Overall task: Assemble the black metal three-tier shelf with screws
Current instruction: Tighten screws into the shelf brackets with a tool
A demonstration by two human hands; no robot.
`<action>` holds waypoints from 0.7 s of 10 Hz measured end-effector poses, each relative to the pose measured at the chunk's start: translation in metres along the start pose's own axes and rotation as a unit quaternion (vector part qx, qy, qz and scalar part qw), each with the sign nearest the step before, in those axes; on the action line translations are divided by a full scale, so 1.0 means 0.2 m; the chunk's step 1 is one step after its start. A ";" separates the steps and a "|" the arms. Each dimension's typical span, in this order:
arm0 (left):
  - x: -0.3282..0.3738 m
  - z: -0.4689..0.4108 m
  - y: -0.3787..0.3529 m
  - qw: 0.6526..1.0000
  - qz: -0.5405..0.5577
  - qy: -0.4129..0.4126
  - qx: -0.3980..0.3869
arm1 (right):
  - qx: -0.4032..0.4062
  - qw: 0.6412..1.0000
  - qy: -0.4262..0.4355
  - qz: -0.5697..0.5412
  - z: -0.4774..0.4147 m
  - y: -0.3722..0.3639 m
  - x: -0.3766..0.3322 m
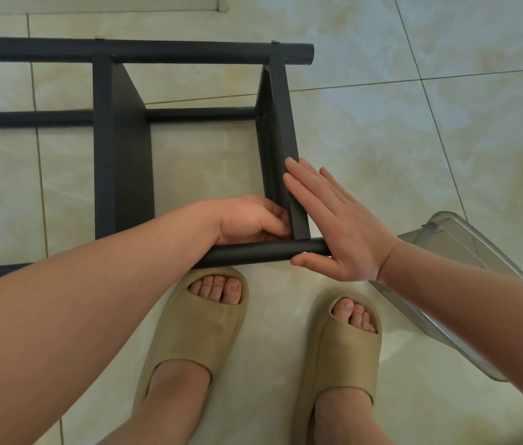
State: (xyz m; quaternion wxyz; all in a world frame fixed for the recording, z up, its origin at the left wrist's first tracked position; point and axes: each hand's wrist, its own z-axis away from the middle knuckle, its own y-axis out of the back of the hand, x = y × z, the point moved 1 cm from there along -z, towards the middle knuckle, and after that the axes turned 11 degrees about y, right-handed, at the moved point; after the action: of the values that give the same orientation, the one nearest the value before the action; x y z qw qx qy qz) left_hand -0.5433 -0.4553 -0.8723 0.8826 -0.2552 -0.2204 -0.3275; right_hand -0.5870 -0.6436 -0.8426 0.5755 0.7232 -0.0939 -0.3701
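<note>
The black metal shelf (118, 149) lies on its side on the tiled floor, its round posts running left to right and its flat tiers standing on edge. My left hand (250, 218) is curled at the inner corner where the right-hand tier (281, 123) meets the near post (253, 253); what its fingertips hold is hidden. My right hand (334, 220) lies flat with straight fingers against the outer face of that tier, thumb along the post beside a silver screw head (302, 253). Two more screw heads show on the far post (189, 53).
A clear plastic bin (456, 245) lies on the floor at the right, partly under my right forearm. My feet in tan slides (195, 332) stand just in front of the near post. Pale marble tiles spread around the shelf.
</note>
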 end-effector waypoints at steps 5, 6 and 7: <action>0.01 0.00 0.00 1.000 0.001 -0.027 0.008 | -0.004 1.000 -0.003 0.004 0.00 0.00 0.00; 0.01 0.00 0.00 1.000 0.018 -0.015 0.000 | -0.005 1.000 -0.003 0.005 0.00 0.00 0.00; 0.00 0.00 -0.01 0.999 0.046 0.010 -0.019 | -0.003 1.000 -0.002 0.004 0.00 0.00 0.00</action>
State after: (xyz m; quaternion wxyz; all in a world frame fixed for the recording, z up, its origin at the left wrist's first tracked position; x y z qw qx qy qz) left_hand -0.5435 -0.4570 -0.8720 0.8938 -0.2787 -0.1930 -0.2936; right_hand -0.5868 -0.6429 -0.8415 0.5786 0.7206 -0.0970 -0.3694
